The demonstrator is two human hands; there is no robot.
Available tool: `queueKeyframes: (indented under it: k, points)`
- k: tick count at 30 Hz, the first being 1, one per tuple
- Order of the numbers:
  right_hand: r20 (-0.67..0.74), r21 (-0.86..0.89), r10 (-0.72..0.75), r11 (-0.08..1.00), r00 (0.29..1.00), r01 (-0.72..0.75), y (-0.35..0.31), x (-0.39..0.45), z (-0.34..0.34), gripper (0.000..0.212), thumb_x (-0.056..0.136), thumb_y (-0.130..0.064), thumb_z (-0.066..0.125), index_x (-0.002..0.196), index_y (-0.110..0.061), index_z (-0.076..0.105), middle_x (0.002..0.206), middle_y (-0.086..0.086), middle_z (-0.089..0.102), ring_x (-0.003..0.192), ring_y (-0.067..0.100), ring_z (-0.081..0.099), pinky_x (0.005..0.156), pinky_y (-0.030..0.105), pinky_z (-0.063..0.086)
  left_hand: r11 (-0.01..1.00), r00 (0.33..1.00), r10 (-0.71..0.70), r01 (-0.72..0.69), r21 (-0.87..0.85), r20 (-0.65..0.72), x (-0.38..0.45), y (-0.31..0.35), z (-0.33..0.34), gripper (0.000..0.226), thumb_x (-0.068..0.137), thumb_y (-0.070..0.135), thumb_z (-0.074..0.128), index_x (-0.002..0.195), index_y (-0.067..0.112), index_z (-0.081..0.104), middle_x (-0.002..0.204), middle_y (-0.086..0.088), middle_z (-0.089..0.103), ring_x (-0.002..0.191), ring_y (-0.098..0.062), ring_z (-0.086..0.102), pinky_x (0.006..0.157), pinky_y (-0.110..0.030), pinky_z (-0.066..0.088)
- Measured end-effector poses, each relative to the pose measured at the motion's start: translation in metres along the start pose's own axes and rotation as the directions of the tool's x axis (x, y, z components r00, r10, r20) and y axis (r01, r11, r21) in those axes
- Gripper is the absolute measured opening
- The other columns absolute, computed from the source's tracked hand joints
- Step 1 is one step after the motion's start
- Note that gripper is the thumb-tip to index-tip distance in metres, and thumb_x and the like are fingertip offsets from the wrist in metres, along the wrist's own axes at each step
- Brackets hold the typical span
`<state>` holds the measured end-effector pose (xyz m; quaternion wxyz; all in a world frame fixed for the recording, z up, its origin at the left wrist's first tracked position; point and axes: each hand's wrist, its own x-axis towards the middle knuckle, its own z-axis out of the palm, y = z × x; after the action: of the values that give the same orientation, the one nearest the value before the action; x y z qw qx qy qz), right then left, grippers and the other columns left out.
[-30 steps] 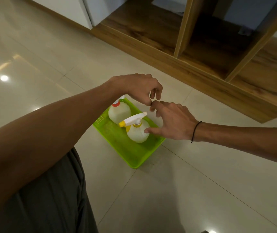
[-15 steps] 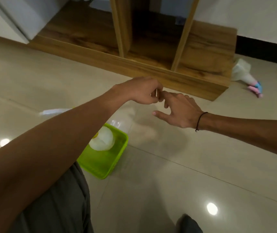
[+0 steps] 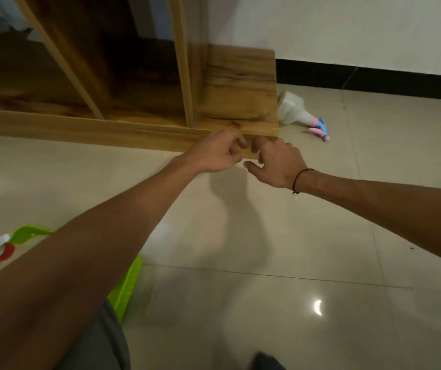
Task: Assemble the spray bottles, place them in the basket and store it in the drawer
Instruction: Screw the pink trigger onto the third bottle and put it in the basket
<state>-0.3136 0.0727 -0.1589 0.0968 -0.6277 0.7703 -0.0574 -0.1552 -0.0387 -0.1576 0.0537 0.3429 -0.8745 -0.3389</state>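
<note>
The green basket (image 3: 131, 281) sits on the floor at the lower left, mostly hidden behind my left forearm. A white spray head with a red collar (image 3: 4, 251) pokes out of it at the left edge. Another pale spray bottle (image 3: 292, 108) with a pink and blue trigger lies on its side on the floor by the cabinet's right corner. My left hand (image 3: 215, 152) hovers in front of the cabinet base with fingers loosely curled, holding nothing. My right hand (image 3: 276, 162), a black band on its wrist, hovers just beside it with relaxed fingers, also holding nothing.
A low wooden cabinet (image 3: 236, 94) with open compartments and upright dividers stands ahead on the glossy tiled floor (image 3: 294, 249). A white wall with a black skirting (image 3: 374, 81) runs behind on the right. My grey-clad knee (image 3: 99, 343) is at the bottom.
Both hands have left the bottles in the basket and moved up and right, near the cabinet's corner. The view swung right, so the basket slid to the lower left.
</note>
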Motion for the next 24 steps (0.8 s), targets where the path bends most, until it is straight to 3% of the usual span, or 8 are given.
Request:
queueKeyframes:
  k: [3, 7, 12, 17, 19, 21, 24]
  points:
    - [-0.038, 0.004, 0.034, 0.999, 0.999, -0.034, 0.015, 0.006, -0.004, 0.043, 0.088, -0.055, 0.057, 0.112, -0.020, 0.052, 0.098, 0.005, 0.071, 0.086, 0.039, 0.066, 0.073, 0.045, 0.055, 0.992, 0.996, 0.084, -0.080, 0.098, -0.033, 0.024, 0.008, 0.009, 0.034, 0.086, 0.030, 0.070, 0.120, 0.024, 0.069, 0.111, 0.005, 0.070, 0.106, -0.016, 0.066, 0.093, -0.044, 0.057]
    - [-0.074, 0.063, 0.107, 0.993, 0.992, -0.102, 0.035, 0.016, -0.009, 0.043, 0.079, -0.055, 0.051, 0.106, -0.021, 0.054, 0.090, 0.006, 0.071, 0.081, 0.036, 0.067, 0.070, 0.044, 0.058, 0.951, 0.976, 0.200, -0.171, 0.256, -0.091, 0.053, 0.015, 0.015, 0.040, 0.087, 0.029, 0.078, 0.124, 0.026, 0.063, 0.123, 0.002, 0.054, 0.120, -0.019, 0.052, 0.096, -0.044, 0.053]
    - [-0.161, 0.246, 0.192, 0.958, 0.968, -0.149, 0.069, 0.035, -0.016, 0.023, 0.088, -0.027, 0.066, 0.106, -0.014, 0.065, 0.085, 0.006, 0.075, 0.078, 0.028, 0.071, 0.074, 0.042, 0.062, 0.867, 0.963, 0.264, -0.259, 0.427, 0.047, 0.088, 0.024, 0.018, 0.072, 0.081, 0.037, 0.085, 0.144, 0.024, 0.051, 0.142, -0.004, 0.046, 0.133, -0.024, 0.045, 0.098, -0.043, 0.052]
    - [-0.199, 0.310, 0.294, 0.924, 0.935, -0.224, 0.103, 0.061, -0.014, 0.024, 0.085, -0.020, 0.063, 0.108, -0.017, 0.065, 0.085, 0.004, 0.073, 0.078, 0.027, 0.069, 0.073, 0.045, 0.061, 0.823, 0.965, 0.222, -0.264, 0.503, 0.143, 0.118, 0.028, 0.020, 0.086, 0.086, 0.047, 0.081, 0.158, 0.028, 0.038, 0.165, -0.006, 0.032, 0.150, -0.029, 0.035, 0.119, -0.055, 0.037]
    - [-0.186, 0.316, 0.286, 0.923, 0.940, -0.219, 0.117, 0.075, -0.012, 0.030, 0.084, -0.017, 0.064, 0.114, -0.015, 0.064, 0.092, 0.004, 0.073, 0.084, 0.026, 0.069, 0.074, 0.044, 0.061, 0.807, 0.966, 0.189, -0.256, 0.533, 0.178, 0.130, 0.023, 0.022, 0.097, 0.084, 0.060, 0.077, 0.162, 0.032, 0.026, 0.173, -0.006, 0.016, 0.159, -0.031, 0.020, 0.126, -0.061, 0.022]
    - [-0.157, 0.281, 0.254, 0.938, 0.954, -0.203, 0.130, 0.091, -0.009, 0.043, 0.083, -0.017, 0.067, 0.125, -0.014, 0.058, 0.111, 0.008, 0.068, 0.103, 0.028, 0.064, 0.081, 0.048, 0.059, 0.799, 0.963, 0.146, -0.250, 0.547, 0.227, 0.138, 0.013, 0.026, 0.108, 0.085, 0.070, 0.069, 0.166, 0.038, 0.005, 0.177, -0.002, -0.009, 0.163, -0.028, -0.005, 0.128, -0.062, 0.002]
    - [-0.089, 0.162, 0.256, 0.957, 0.963, -0.240, 0.146, 0.116, 0.002, 0.067, 0.081, -0.017, 0.074, 0.141, -0.012, 0.045, 0.132, 0.015, 0.054, 0.121, 0.034, 0.052, 0.092, 0.050, 0.053, 0.792, 0.970, 0.183, -0.242, 0.560, 0.160, 0.140, 0.000, 0.035, 0.117, 0.083, 0.079, 0.063, 0.167, 0.035, -0.005, 0.176, 0.002, -0.014, 0.163, -0.023, -0.011, 0.128, -0.060, -0.003]
